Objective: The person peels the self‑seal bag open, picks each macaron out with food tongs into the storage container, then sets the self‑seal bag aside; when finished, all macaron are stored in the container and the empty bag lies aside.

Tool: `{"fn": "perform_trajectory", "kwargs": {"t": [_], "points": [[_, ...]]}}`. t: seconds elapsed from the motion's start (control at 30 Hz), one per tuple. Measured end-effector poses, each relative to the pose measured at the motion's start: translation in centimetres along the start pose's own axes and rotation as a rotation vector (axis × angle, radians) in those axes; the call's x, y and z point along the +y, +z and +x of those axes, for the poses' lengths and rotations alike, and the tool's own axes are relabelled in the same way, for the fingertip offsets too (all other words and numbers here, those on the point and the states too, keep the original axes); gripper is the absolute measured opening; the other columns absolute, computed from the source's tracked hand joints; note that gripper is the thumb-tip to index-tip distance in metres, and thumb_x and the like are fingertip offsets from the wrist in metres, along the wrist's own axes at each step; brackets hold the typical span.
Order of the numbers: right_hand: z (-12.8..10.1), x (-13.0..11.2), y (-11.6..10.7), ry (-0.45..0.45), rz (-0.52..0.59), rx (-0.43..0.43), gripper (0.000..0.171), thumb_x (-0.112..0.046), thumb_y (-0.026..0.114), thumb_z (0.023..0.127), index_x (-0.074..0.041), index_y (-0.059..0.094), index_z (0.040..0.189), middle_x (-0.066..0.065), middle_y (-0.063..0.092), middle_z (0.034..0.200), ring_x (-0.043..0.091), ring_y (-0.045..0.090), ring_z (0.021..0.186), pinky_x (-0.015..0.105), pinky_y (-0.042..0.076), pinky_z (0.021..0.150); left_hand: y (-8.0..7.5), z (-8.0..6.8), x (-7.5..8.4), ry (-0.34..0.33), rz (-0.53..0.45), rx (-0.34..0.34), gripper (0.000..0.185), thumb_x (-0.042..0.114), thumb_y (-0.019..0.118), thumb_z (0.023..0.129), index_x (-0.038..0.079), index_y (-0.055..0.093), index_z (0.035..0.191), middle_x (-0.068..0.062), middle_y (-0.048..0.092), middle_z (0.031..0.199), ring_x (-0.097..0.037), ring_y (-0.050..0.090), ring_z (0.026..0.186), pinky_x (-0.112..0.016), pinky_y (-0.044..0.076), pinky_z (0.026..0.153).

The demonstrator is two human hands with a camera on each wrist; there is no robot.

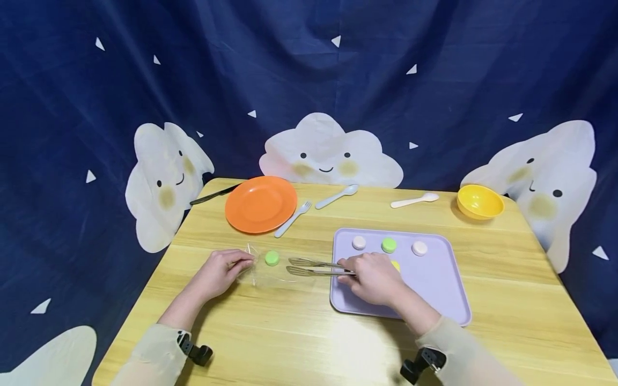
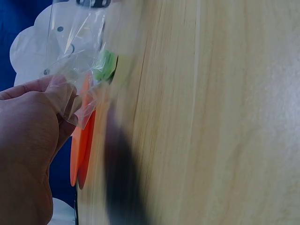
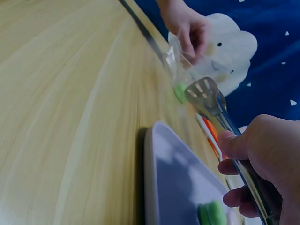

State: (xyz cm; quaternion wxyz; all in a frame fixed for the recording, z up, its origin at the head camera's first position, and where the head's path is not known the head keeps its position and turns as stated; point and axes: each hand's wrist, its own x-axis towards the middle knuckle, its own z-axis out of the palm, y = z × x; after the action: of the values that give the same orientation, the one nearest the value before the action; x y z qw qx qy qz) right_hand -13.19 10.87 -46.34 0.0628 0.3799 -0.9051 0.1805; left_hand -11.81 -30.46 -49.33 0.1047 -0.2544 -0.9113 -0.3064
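My left hand (image 1: 222, 273) pinches the edge of a clear plastic bag (image 2: 70, 65) between thumb and fingers. A green macaron (image 1: 272, 258) shows in the bag, just right of those fingers. My right hand (image 1: 374, 277) grips metal tongs (image 1: 309, 272) over the left side of a lilac tray (image 1: 429, 284). The slotted tips of the tongs are spread a little apart with nothing between them, pointing left at the macaron. On the tray, a second green macaron (image 1: 388, 245) sits between two pale pink ones, and a yellow macaron (image 1: 396, 265) is mostly hidden by my right hand.
An orange plate (image 1: 260, 205) lies at the back left, with a black knife (image 1: 212, 195) and a blue-grey fork (image 1: 293, 219) beside it. Farther right are a blue-grey spoon (image 1: 336, 197), a cream spoon (image 1: 415, 200) and a yellow bowl (image 1: 480, 202). A curtain hangs behind the table.
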Motion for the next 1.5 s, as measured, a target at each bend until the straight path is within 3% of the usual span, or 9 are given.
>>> {"fn": "perform_trajectory", "kwargs": {"t": [0.13, 0.27, 0.4, 0.67, 0.87, 1.07, 1.23, 1.37, 1.5], "points": [[0.9, -0.7, 0.9, 0.031, -0.02, 0.01, 0.031, -0.037, 0.082, 0.093, -0.017, 0.079, 0.117, -0.005, 0.078, 0.098, 0.02, 0.073, 0.076, 0.041, 0.055, 0.056, 0.1, 0.2, 0.3, 0.01, -0.003, 0.001, 0.015, 0.002, 0.079, 0.095, 0.007, 0.082, 0.109, -0.002, 0.079, 0.107, -0.02, 0.076, 0.098, -0.039, 0.064, 0.085], [1.7, -1.5, 1.6, 0.053, -0.029, 0.008, 0.022, -0.039, 0.08, 0.094, -0.02, 0.072, 0.1, -0.01, 0.07, 0.082, 0.015, 0.064, 0.065, 0.036, 0.048, 0.049, 0.2, 0.5, 0.4, 0.014, -0.007, 0.001, 0.016, 0.001, 0.079, 0.095, 0.007, 0.082, 0.109, -0.003, 0.079, 0.108, -0.021, 0.076, 0.099, -0.038, 0.064, 0.086], [2.5, -2.2, 2.2, 0.073, -0.059, 0.002, 0.026, -0.042, 0.078, 0.096, -0.023, 0.061, 0.09, -0.012, 0.064, 0.078, 0.013, 0.059, 0.061, 0.033, 0.042, 0.046, 0.3, 0.8, 0.5, 0.027, -0.023, 0.002, 0.016, 0.0, 0.079, 0.095, 0.005, 0.081, 0.109, -0.005, 0.079, 0.108, -0.022, 0.076, 0.1, -0.038, 0.064, 0.087], [3.7, -3.0, 3.2, 0.086, -0.106, -0.034, 0.027, -0.043, 0.076, 0.097, -0.019, 0.064, 0.095, -0.009, 0.06, 0.079, 0.014, 0.054, 0.058, 0.031, 0.04, 0.046, 0.4, 1.3, 0.8, 0.02, -0.017, -0.008, 0.016, -0.002, 0.078, 0.095, 0.006, 0.081, 0.108, -0.005, 0.079, 0.109, -0.022, 0.076, 0.1, -0.037, 0.064, 0.086], [4.6, -3.5, 3.7, 0.093, -0.138, -0.064, 0.029, -0.043, 0.077, 0.097, -0.016, 0.071, 0.104, -0.004, 0.066, 0.084, 0.019, 0.059, 0.061, 0.033, 0.043, 0.048, 0.4, 1.2, 0.8, 0.017, -0.018, -0.012, 0.017, -0.003, 0.077, 0.095, 0.006, 0.081, 0.108, -0.006, 0.079, 0.109, -0.023, 0.076, 0.101, -0.036, 0.064, 0.087], [5.1, -3.6, 4.0, 0.11, -0.125, -0.077, 0.026, -0.043, 0.078, 0.096, -0.017, 0.072, 0.1, -0.005, 0.068, 0.084, 0.018, 0.058, 0.061, 0.034, 0.045, 0.049, 0.4, 1.0, 0.5, 0.032, -0.015, -0.003, 0.018, -0.004, 0.077, 0.094, 0.006, 0.081, 0.108, -0.005, 0.08, 0.108, -0.021, 0.076, 0.1, -0.036, 0.064, 0.086], [5.2, -3.3, 3.9, 0.128, -0.059, -0.094, 0.025, -0.042, 0.077, 0.097, -0.022, 0.066, 0.089, -0.008, 0.06, 0.075, 0.015, 0.053, 0.058, 0.034, 0.043, 0.049, 0.5, 0.9, 0.3, 0.037, -0.009, 0.005, 0.018, -0.003, 0.077, 0.094, 0.007, 0.081, 0.108, -0.004, 0.08, 0.107, -0.021, 0.076, 0.099, -0.036, 0.064, 0.085], [5.1, -2.9, 3.6, 0.147, -0.01, -0.1, 0.03, -0.04, 0.078, 0.096, -0.025, 0.057, 0.08, -0.01, 0.053, 0.07, 0.014, 0.052, 0.059, 0.035, 0.042, 0.048, 0.5, 0.8, 0.2, 0.03, 0.01, 0.022, 0.018, -0.004, 0.078, 0.094, 0.007, 0.081, 0.109, -0.004, 0.08, 0.108, -0.023, 0.077, 0.1, -0.037, 0.064, 0.086], [4.7, -2.3, 2.6, 0.151, 0.012, -0.097, 0.03, -0.037, 0.079, 0.096, -0.026, 0.057, 0.079, -0.01, 0.055, 0.069, 0.014, 0.055, 0.063, 0.037, 0.044, 0.049, 0.3, 0.7, 0.1, 0.028, 0.025, 0.047, 0.019, -0.005, 0.079, 0.092, 0.006, 0.082, 0.107, -0.004, 0.08, 0.107, -0.024, 0.077, 0.1, -0.038, 0.064, 0.085]]}}
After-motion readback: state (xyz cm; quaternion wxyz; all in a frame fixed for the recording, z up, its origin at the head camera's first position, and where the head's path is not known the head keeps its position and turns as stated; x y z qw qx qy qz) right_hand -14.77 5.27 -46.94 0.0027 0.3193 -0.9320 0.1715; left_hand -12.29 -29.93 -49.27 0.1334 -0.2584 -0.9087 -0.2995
